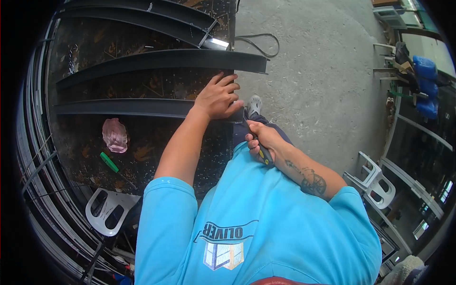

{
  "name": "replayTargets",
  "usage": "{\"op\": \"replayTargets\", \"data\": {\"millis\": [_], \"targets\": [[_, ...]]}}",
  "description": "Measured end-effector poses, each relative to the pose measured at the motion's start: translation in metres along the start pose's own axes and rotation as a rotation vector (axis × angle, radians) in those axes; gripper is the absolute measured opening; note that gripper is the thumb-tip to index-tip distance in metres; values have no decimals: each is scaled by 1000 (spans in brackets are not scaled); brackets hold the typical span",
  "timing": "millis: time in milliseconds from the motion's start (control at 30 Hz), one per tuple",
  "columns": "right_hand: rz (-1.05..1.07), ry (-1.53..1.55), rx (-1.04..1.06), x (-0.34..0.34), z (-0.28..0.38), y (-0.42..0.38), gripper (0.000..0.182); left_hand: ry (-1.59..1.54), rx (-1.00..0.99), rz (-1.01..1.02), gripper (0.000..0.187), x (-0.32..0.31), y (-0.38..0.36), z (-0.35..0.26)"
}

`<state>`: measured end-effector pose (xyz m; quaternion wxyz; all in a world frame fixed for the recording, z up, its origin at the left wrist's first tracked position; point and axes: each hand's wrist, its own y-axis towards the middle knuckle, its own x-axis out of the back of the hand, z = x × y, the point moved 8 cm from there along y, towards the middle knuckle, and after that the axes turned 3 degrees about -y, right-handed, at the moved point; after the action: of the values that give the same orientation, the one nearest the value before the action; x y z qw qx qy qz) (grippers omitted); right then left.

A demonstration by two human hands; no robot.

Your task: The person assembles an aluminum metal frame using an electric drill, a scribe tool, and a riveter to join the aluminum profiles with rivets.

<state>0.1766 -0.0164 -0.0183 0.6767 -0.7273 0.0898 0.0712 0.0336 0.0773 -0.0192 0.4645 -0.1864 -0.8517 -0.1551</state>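
Observation:
My left hand [217, 97] lies over the end of a long dark-grey channel profile [137, 107], fingers stretched out and slightly spread. Closed around the black-and-yellow handle of a narrow hand tool [264, 155] is my right hand [263, 136], just past the table edge. The tool's thin dark shaft points up toward the profile's end; whether it touches there and what its tip looks like I cannot make out. A second dark profile [175, 61] runs beyond my left fingertips, apart from the first.
The dark worktable [142, 85] is strewn with shavings. On it lie a crumpled pink cloth [115, 135], a green-handled screwdriver [109, 162] and more dark profiles [137, 19]. White plastic chairs [111, 211] stand at both sides. A black strap loop [273, 42] hangs over the concrete floor.

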Motion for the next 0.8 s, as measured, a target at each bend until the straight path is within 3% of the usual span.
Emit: {"op": "replayTargets", "data": {"millis": [167,533,567,667,800], "targets": [[-1,3,-73,1,3,-9,24,-25,15,-11,25,-2,-1,4],[-60,-55,-98,-11,10,-14,22,-37,15,-19,26,-2,-3,10],[87,-91,-81,-8,9,7,17,-18,12,-15,26,-3,-3,9],[-71,-80,-29,-9,11,4,17,-34,19,-44,26,0,5,9],[43,-123,-56,-16,12,10,23,-67,16,-51,24,-6,-6,2]]}}
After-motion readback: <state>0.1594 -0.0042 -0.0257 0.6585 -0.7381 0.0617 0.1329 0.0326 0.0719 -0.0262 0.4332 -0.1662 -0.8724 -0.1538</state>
